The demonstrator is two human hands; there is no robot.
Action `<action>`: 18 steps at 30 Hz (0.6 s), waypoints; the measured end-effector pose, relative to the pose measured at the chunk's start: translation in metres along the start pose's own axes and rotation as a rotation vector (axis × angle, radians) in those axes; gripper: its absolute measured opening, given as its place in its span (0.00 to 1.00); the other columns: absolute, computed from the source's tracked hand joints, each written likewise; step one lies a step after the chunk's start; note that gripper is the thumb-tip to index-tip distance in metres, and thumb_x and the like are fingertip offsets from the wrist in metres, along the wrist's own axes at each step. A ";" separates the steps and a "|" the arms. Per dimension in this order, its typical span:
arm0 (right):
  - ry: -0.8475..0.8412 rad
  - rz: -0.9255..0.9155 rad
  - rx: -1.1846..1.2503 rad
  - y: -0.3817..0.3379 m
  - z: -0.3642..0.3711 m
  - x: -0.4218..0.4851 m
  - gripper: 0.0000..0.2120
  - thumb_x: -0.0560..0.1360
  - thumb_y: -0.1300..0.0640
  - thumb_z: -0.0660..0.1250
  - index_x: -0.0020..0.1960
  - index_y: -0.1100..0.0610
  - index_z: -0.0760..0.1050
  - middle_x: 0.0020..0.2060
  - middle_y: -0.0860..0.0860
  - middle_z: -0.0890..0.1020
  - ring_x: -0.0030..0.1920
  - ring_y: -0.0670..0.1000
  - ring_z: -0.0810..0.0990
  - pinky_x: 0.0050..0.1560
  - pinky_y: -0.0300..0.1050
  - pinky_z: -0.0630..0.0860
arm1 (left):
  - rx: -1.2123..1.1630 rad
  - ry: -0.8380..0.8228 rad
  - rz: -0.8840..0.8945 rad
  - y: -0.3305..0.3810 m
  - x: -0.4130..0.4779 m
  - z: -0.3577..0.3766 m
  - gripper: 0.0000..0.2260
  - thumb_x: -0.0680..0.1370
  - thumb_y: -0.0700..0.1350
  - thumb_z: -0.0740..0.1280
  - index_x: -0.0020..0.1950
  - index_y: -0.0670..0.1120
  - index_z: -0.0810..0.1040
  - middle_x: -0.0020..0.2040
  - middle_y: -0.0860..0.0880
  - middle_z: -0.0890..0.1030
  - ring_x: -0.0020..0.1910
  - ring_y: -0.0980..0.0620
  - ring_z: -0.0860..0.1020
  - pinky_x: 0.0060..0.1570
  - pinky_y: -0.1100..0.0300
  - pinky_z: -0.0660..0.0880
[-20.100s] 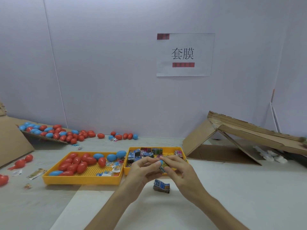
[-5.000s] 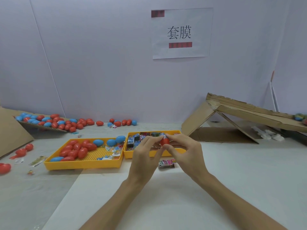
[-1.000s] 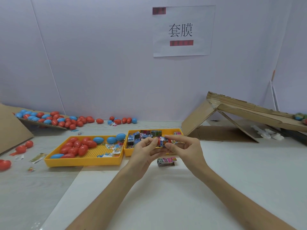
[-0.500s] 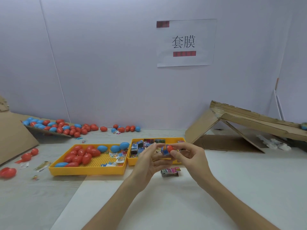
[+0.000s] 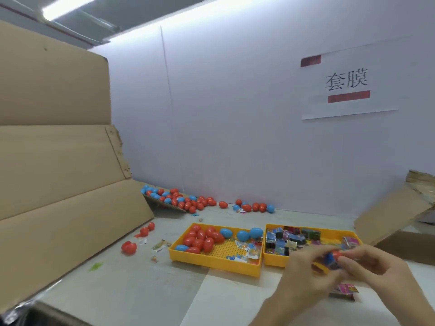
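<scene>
Holding: the left hand (image 5: 303,276) and the right hand (image 5: 376,269) meet at the lower right of the view around a small red plastic egg (image 5: 335,255) partly wrapped in blue printed film.
Fingers: the right hand's fingers (image 5: 353,261) curl round the egg and pinch it. The left hand's fingers close on its other side, though motion blur smears their tips.
Egg position: raised off the pale table (image 5: 141,290), just in front of the near wall of the right-hand yellow plastic tray of folded film sleeves (image 5: 274,261).
Trays: this tray stands wall to wall with a left-hand yellow plastic tray of red and blue eggs (image 5: 211,264), which also holds film scraps.
Under the hands: a flat pink printed film packet (image 5: 343,291) lies on the table, near the tray's front wall but apart from it.
Left edge: a large brown cardboard sheet (image 5: 58,172) leans up, and its foot runs diagonally across the table. A few loose red eggs (image 5: 129,247) and scraps lie between it and the left tray.
Back edge: a scatter of red and blue eggs (image 5: 188,201) lines the foot of the white wall.
Right edge: folded brown cardboard (image 5: 388,220) sits near the right tray's far corner.
Open room: a broad stretch of table runs before the trays' near walls, from the cardboard's foot to the left forearm.
</scene>
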State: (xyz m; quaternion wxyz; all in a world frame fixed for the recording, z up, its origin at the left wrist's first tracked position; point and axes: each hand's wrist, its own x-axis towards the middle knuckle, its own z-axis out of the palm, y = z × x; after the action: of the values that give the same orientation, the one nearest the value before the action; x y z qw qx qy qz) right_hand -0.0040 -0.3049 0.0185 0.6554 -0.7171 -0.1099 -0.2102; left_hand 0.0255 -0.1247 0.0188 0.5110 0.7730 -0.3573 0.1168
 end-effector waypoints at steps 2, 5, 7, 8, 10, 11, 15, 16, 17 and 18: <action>-0.004 0.000 -0.020 0.000 0.002 0.001 0.13 0.60 0.53 0.78 0.44 0.54 0.86 0.40 0.56 0.87 0.42 0.54 0.88 0.42 0.45 0.84 | -0.011 0.023 -0.020 -0.001 0.001 -0.001 0.19 0.79 0.49 0.71 0.69 0.49 0.77 0.60 0.49 0.81 0.51 0.65 0.76 0.53 0.69 0.77; -0.027 -0.026 -0.004 -0.004 0.007 -0.001 0.10 0.64 0.59 0.77 0.44 0.52 0.86 0.40 0.56 0.87 0.42 0.53 0.87 0.40 0.40 0.83 | -0.028 0.059 -0.036 -0.007 0.002 0.000 0.19 0.78 0.48 0.72 0.69 0.50 0.77 0.57 0.49 0.83 0.49 0.65 0.77 0.51 0.70 0.77; -0.020 -0.055 -0.001 -0.005 0.010 -0.002 0.13 0.68 0.65 0.75 0.46 0.49 0.86 0.40 0.56 0.87 0.41 0.52 0.87 0.39 0.39 0.82 | -0.038 0.086 -0.023 -0.011 0.003 0.002 0.17 0.77 0.49 0.72 0.66 0.51 0.80 0.54 0.51 0.83 0.47 0.66 0.77 0.49 0.71 0.77; -0.018 -0.060 -0.008 -0.004 0.010 -0.002 0.15 0.70 0.67 0.74 0.47 0.48 0.86 0.41 0.55 0.87 0.42 0.52 0.87 0.39 0.40 0.83 | -0.041 0.091 -0.012 -0.011 0.003 0.002 0.17 0.77 0.50 0.72 0.65 0.50 0.81 0.52 0.52 0.83 0.46 0.67 0.77 0.48 0.71 0.77; -0.030 -0.063 -0.041 -0.003 0.010 -0.002 0.17 0.72 0.69 0.73 0.47 0.46 0.86 0.41 0.54 0.87 0.43 0.52 0.87 0.42 0.43 0.83 | -0.035 0.088 0.014 -0.010 0.003 0.001 0.18 0.76 0.50 0.71 0.65 0.49 0.81 0.51 0.51 0.84 0.45 0.67 0.78 0.48 0.69 0.78; -0.045 -0.061 -0.051 -0.002 0.009 -0.002 0.17 0.72 0.68 0.73 0.47 0.46 0.86 0.42 0.54 0.87 0.44 0.52 0.87 0.43 0.43 0.83 | -0.029 0.081 0.026 -0.010 0.002 0.002 0.18 0.77 0.50 0.71 0.66 0.49 0.81 0.52 0.50 0.85 0.46 0.66 0.78 0.49 0.67 0.78; -0.039 -0.054 -0.023 -0.005 0.012 -0.004 0.11 0.70 0.61 0.74 0.48 0.47 0.86 0.43 0.54 0.87 0.44 0.54 0.87 0.43 0.45 0.84 | -0.042 0.056 0.041 -0.012 0.002 0.000 0.15 0.77 0.48 0.71 0.64 0.49 0.82 0.51 0.50 0.86 0.47 0.55 0.82 0.50 0.55 0.81; -0.028 -0.055 -0.015 -0.007 0.012 -0.006 0.09 0.69 0.59 0.74 0.48 0.49 0.86 0.43 0.54 0.87 0.44 0.55 0.87 0.44 0.46 0.84 | -0.050 0.055 0.048 -0.013 0.003 0.000 0.15 0.77 0.47 0.72 0.65 0.49 0.82 0.51 0.52 0.85 0.47 0.56 0.82 0.49 0.56 0.82; -0.011 -0.060 -0.015 -0.007 0.013 -0.006 0.07 0.70 0.58 0.74 0.47 0.51 0.86 0.43 0.54 0.87 0.44 0.55 0.87 0.43 0.46 0.84 | -0.052 0.059 0.055 -0.014 0.004 0.001 0.17 0.78 0.45 0.72 0.66 0.49 0.81 0.52 0.53 0.85 0.47 0.56 0.83 0.49 0.57 0.82; 0.005 -0.061 -0.019 -0.007 0.013 -0.005 0.06 0.71 0.59 0.74 0.46 0.53 0.86 0.43 0.54 0.87 0.44 0.55 0.87 0.43 0.45 0.84 | -0.040 0.068 0.058 -0.014 0.004 0.002 0.19 0.78 0.44 0.72 0.69 0.48 0.79 0.53 0.52 0.84 0.47 0.57 0.82 0.49 0.59 0.81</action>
State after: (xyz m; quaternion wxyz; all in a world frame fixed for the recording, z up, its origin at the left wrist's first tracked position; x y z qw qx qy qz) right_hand -0.0097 -0.2903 0.0221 0.6422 -0.7190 -0.1282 -0.2327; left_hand 0.0377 -0.1253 0.0106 0.5344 0.7476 -0.3644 0.1508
